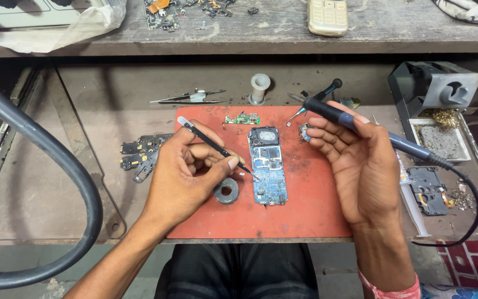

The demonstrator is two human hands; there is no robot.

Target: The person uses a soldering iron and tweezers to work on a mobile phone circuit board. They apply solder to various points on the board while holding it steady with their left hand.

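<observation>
Holding black tweezers pen-style, the left hand has its fingers closed on the shaft; the tips rest on the left edge of the blue phone circuit board, which lies lengthwise at the middle of the red work mat. Just below the tweezer tips, a small dark ring lies beside the board. Right of the board, the right hand is wrapped around the soldering iron, gripped mid-handle, tip pointing up-left and clear of the board. Its cable loops off beyond the wrist. Risks, as judged: tweezer tips could slip and scrape neighbouring parts, since the board looks unclamped; hot tip hovers close above fingertips and a small loose part; cable drag could swing the iron; the ring could get nudged into the board.
</observation>
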